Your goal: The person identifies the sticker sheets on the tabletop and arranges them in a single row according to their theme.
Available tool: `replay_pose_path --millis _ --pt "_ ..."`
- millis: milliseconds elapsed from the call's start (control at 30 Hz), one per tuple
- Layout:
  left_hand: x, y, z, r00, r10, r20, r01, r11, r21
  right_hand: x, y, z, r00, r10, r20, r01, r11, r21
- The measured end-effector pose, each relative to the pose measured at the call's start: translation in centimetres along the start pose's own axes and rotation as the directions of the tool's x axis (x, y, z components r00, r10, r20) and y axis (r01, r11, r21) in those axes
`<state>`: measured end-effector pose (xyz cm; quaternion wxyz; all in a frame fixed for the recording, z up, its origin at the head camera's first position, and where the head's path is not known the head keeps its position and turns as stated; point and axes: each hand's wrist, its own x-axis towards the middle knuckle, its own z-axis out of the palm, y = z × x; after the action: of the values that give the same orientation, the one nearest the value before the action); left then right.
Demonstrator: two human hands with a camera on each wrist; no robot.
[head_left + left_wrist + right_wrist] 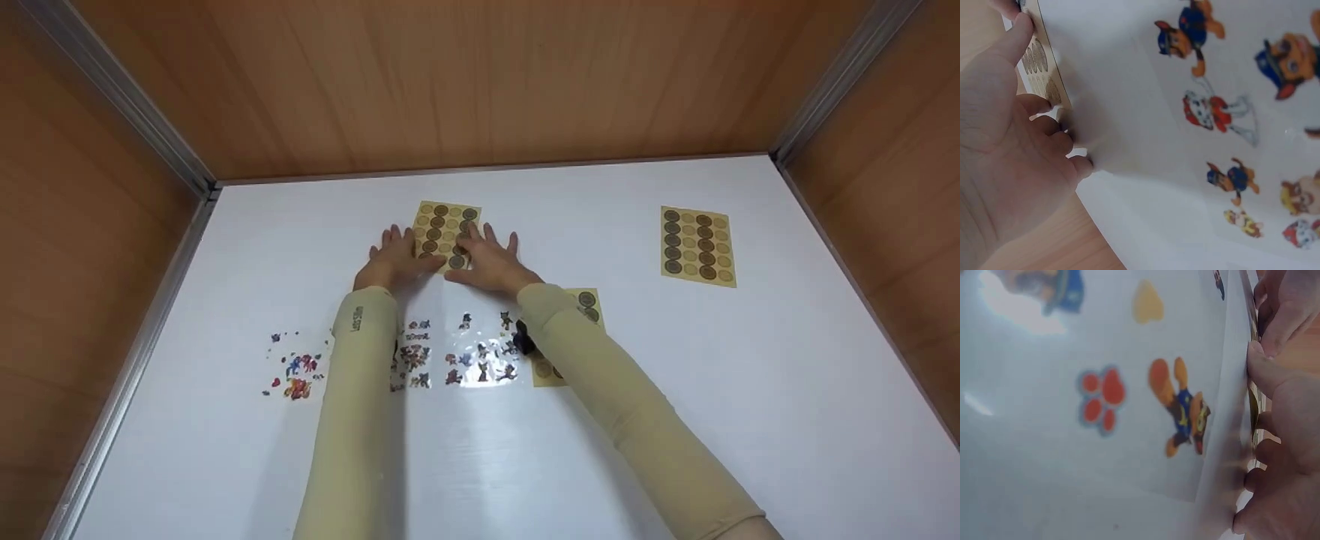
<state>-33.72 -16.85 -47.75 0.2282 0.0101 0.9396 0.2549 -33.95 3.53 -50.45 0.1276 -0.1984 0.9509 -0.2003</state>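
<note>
A tan sheet of round stickers in dark and light columns (441,211) lies toward the back of the white table. My left hand (394,261) rests at its left edge, fingers spread and thumb reaching over the near corner. On the other side, my right hand (491,262) touches the sheet's right part with its fingers extended. The two thumbs almost meet by the near edge. From the left wrist, the fingertips and thumb of the left hand (1010,146) press down at the sheet (1039,56). In the right wrist view the right hand (1286,455) lies flat-fingered along the edge.
Clear sheets with cartoon dog stickers (482,371) lie between the forearms. Farther left are small colourful cartoon stickers (301,364). A second tan sheet (589,301) is partly hidden under the right sleeve; another (697,246) lies at the right. Wooden walls (487,90) enclose the table.
</note>
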Motion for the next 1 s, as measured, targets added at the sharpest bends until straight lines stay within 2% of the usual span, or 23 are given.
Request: replay_pose_path --millis 167,333,667,1000 --pt "0.2 -0.1 0.3 1.0 -0.008 -0.007 0.008 1.0 -0.017 -0.2 0.1 -0.3 1.0 -0.008 0.028 0.008 1.0 0.012" --pt "0.1 -0.1 0.8 1.0 -0.008 -0.02 0.008 1.0 -0.009 -0.4 0.2 -0.4 0.997 -0.015 0.08 0.018 0.999 -0.042" --pt "-0.4 0.8 0.4 0.998 -0.066 -0.009 0.066 0.997 -0.033 0.0 -0.2 -0.5 0.996 0.021 0.085 -0.013 0.996 -0.093" --pt "-0.9 1.0 0.7 0.997 -0.052 -0.058 0.05 0.998 -0.04 -0.1 -0.3 -0.6 0.994 0.031 0.104 -0.022 0.996 -0.087"
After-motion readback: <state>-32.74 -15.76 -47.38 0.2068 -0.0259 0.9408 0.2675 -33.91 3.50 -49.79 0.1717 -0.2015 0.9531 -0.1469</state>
